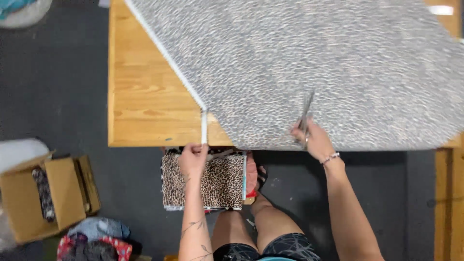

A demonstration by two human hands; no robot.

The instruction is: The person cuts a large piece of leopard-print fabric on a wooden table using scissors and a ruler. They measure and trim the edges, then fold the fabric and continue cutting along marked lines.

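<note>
A large grey, white-flecked fabric point(309, 63) lies spread over a wooden table point(145, 101). My right hand point(313, 140) holds scissors point(305, 116) whose blades point up into the cloth near the table's front edge. My left hand point(193, 157) pinches the lower end of a narrow white strip point(204, 126) that hangs from the fabric's corner at the table edge.
A stack of leopard-print fabric point(212, 181) sits below the table in front of my knees. An open cardboard box point(48, 195) with cloth inside stands on the dark floor at left. A heap of colourful clothes point(96, 239) lies beside it.
</note>
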